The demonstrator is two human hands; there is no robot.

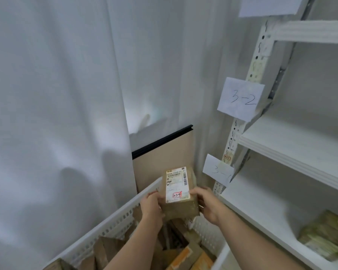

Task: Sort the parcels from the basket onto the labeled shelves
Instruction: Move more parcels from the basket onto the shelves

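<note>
A white curtain [57, 114] hangs far out to the left of the person's fingers, filling that whole side. Below it, under the left forearm, the white perforated basket [113, 221] runs diagonally, with brown cardboard parcels [105, 250] and an orange-printed one [183, 258] lying inside.

The left hand [151, 206] has its fingers curled round the left edge of a small brown parcel [180, 199], the thumb on its upper face. The parcel is held up above the basket's far corner, between the two sets of fingers, its white shipping label [177, 184] facing up. A handwritten mark in a red box, reading 3-3-9, sits on the label just beside the right thumb. Behind the parcel, beyond the fingertips, a tan panel [164, 158] with a black top strip leans against the curtain.

The right hand [208, 204] grips the parcel's right edge, fingers wrapped round the side and thumb lying on the label's lower corner.

To the right of the right fingers stands a white shelf unit [293, 145] with a slotted upright. Just above and right of those fingers a paper tag [218, 169] reads 3-1, as far as I can make out; higher up, another tag [240, 98] reads 3-2. On the lowest visible shelf, well to the right and below the fingers, lies a taped brownish parcel [326, 234].
</note>
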